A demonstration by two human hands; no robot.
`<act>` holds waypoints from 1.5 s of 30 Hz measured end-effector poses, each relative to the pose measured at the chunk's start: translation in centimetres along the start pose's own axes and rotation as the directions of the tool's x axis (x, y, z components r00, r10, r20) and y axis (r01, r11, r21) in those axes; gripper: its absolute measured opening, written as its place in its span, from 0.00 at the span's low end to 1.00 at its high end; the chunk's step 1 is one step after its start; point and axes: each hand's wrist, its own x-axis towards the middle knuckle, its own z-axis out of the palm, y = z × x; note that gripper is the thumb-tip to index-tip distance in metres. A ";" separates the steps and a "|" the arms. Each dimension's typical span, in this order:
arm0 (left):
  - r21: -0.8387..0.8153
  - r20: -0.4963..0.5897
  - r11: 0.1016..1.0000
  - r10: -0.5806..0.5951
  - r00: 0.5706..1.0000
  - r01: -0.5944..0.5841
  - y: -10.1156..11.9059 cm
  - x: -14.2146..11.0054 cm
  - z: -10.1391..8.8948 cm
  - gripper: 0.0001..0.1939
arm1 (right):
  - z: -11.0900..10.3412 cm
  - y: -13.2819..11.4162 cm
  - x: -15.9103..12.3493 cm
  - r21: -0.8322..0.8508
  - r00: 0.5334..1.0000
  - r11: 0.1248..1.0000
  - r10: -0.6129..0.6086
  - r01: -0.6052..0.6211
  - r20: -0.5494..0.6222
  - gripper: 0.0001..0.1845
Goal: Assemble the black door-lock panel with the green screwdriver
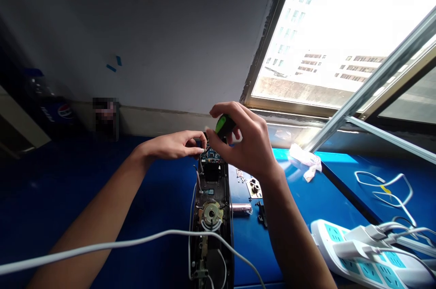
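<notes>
An opened electronic door lock body [209,207] lies lengthwise on the blue table, with a green-and-blue circuit board [211,156] at its far end and a round brass-coloured mechanism [211,212] lower down. My left hand [173,146] sits at the board's far edge, its fingertips pinching a thin white wire [200,166]. My right hand [243,141] grips a green-handled screwdriver [225,126] just above the board. The screwdriver's tip is hidden behind my fingers.
The blue table [299,216] holds small lock parts [254,186], a metal cylinder [241,209] and a black bracket [261,214]. A white cable [136,240] crosses the foreground. A power strip [357,257] with plugs lies at the right, below a crumpled tissue [304,161] and an open window [323,39].
</notes>
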 end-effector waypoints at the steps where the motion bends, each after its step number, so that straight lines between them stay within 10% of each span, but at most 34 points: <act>1: 0.013 -0.003 1.000 -0.009 1.000 0.009 0.0 0.0 0.0 0.22 | 0.0 0.1 0.0 -0.017 1.000 1.000 0.008 -0.008 -0.013 0.15; 45: 0.089 -0.070 0.995 0.047 0.996 -0.041 0.4 0.1 0.2 0.21 | 0.3 0.0 -0.1 0.038 0.996 0.997 0.061 -0.064 0.062 0.25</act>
